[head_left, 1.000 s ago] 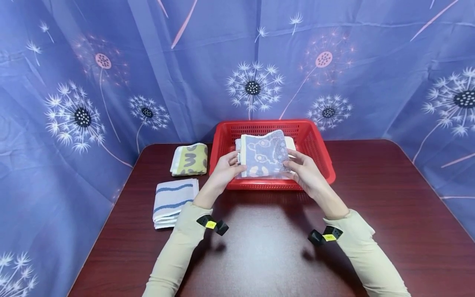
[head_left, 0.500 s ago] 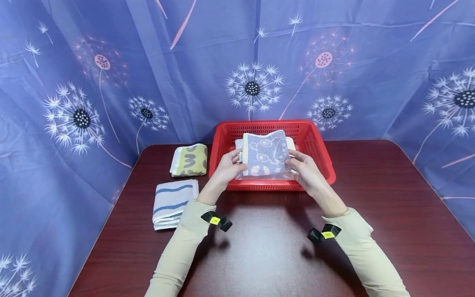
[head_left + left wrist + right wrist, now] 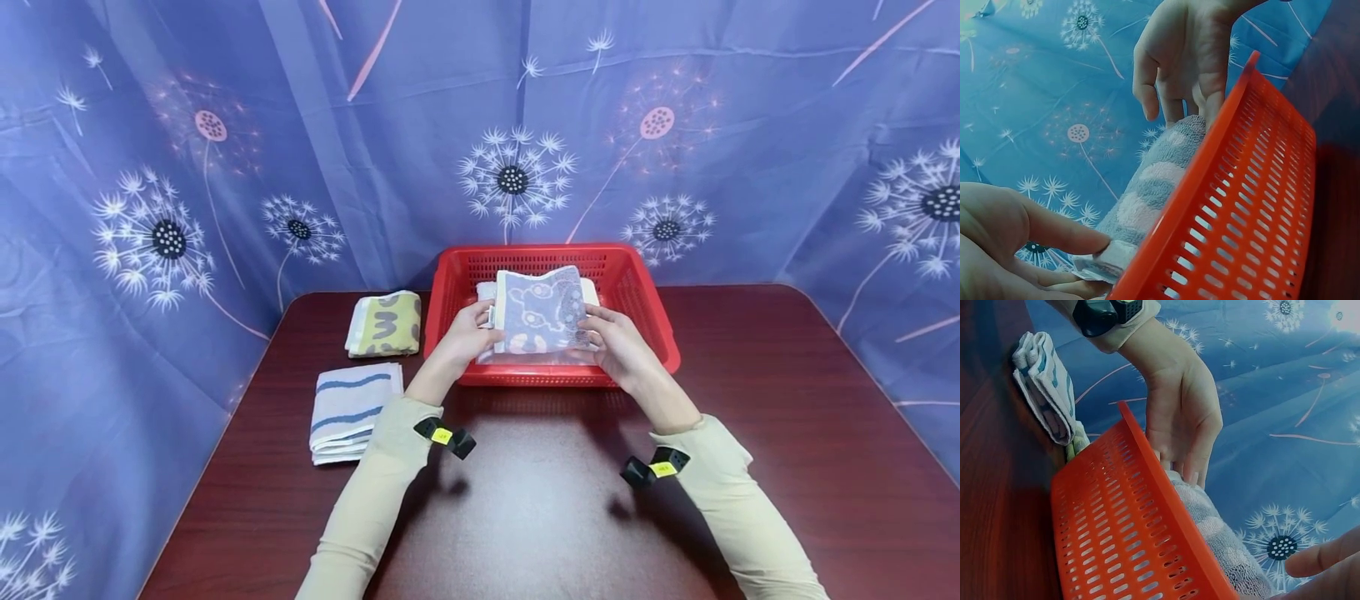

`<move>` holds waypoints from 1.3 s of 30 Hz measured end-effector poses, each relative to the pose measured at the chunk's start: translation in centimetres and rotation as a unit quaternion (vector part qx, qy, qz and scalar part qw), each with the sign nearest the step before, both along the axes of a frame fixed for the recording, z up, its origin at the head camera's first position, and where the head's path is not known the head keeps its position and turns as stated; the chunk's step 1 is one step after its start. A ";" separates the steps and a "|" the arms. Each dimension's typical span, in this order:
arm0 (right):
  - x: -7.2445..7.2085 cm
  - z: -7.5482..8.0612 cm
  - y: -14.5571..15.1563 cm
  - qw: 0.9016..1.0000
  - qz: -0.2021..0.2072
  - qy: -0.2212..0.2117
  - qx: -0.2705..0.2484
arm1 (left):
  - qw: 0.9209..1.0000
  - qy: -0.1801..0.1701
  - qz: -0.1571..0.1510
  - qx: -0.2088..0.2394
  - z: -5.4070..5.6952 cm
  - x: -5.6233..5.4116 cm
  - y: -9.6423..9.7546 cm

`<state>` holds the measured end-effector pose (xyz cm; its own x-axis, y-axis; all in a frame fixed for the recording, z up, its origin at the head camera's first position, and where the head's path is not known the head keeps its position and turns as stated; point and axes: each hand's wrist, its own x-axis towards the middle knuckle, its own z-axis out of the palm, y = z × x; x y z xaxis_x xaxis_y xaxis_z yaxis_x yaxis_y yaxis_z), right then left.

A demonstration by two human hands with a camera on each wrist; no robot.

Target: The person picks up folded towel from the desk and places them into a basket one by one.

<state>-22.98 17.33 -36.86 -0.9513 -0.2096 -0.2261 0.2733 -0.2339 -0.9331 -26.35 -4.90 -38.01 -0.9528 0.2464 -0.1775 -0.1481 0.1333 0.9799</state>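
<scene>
A folded grey-blue towel [image 3: 542,310] with a pale animal pattern is held over the red basket [image 3: 551,379], its left edge white and bearing a small tag. My left hand [image 3: 468,332] pinches that left edge, which the left wrist view shows between thumb and fingers at the basket rim. On the opposite side, my right hand [image 3: 618,343] grips the towel's right edge, one finger raised off the cloth in the left wrist view. Under the towel, white cloth [image 3: 590,292] shows inside the basket, mostly hidden.
Left of the basket lies a folded yellow-green towel [image 3: 385,323] with grey shapes. Nearer me sits a folded white towel with blue stripes [image 3: 352,408], partly behind my left sleeve. A blue dandelion-print curtain [image 3: 405,125] hangs behind the dark red table [image 3: 787,400].
The grey-blue towel has shifted slightly to the right, and my left hand has moved right with it. My right hand has barely moved.
</scene>
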 end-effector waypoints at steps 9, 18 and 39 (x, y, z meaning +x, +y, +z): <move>-0.4 -0.1 -0.1 1.000 -0.004 -0.011 -0.008 | 0.999 -0.039 -0.010 -0.036 0.2 -0.6 0.3; -1.3 -0.8 -0.2 1.000 -0.014 -0.022 0.015 | 0.999 -0.028 -0.015 -0.030 -0.3 -1.0 0.9; -2.4 -1.3 -0.5 0.999 -0.024 -0.022 0.006 | 0.998 -0.049 -0.009 -0.040 -0.3 -2.1 1.7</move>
<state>-25.39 16.83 -38.14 -0.9493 -0.1611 -0.2701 0.3029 -0.2364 -0.9233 -28.40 -3.19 -38.28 -0.9256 0.2449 -0.2886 -0.2389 0.2133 0.9473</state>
